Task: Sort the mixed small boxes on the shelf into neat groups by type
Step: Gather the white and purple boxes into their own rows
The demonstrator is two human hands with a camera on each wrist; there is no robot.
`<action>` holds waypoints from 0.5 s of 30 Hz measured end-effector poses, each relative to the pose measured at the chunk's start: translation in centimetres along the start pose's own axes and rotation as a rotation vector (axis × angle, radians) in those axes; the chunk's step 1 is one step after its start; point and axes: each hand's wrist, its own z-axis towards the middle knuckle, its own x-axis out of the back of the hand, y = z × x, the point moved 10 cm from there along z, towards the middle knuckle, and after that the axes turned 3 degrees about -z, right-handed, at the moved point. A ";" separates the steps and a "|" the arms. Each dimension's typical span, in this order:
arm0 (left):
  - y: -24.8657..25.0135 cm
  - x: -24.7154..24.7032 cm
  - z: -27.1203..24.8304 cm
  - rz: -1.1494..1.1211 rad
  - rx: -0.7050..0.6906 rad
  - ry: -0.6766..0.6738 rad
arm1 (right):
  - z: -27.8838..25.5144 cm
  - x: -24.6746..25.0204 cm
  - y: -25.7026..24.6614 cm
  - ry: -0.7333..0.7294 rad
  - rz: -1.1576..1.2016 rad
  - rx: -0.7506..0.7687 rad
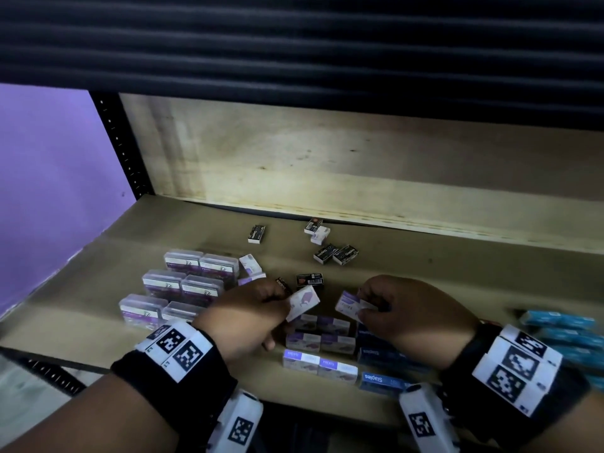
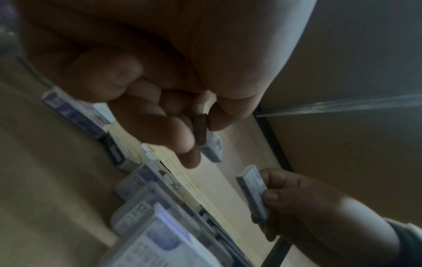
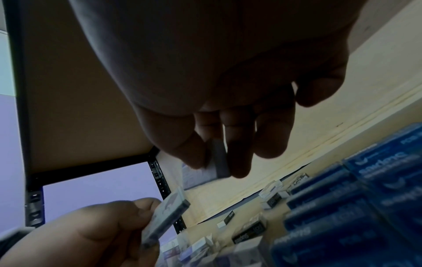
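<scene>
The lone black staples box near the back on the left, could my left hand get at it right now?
Probably not yet. The shelf between the left hand and that black staples box looks free, but the hand already holds a white and purple box, so it would likely have to set that down first.

The right hand [image 3: 219,101] pinches a small box [image 3: 219,159]. The left hand [image 3: 91,233] holds a white box [image 3: 166,216] nearby. Blue boxes [image 3: 356,207] lie right.
</scene>
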 end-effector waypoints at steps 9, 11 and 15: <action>1.7 2.3 1.6 0.302 -0.102 0.115 | 1.0 1.2 -1.4 -0.038 -0.149 0.039; 2.1 2.4 2.4 0.332 -0.127 0.124 | 1.8 1.6 -1.8 -0.056 -0.233 0.038; 2.6 1.1 4.3 0.381 -0.172 0.025 | 3.2 1.8 -2.5 -0.110 -0.291 0.025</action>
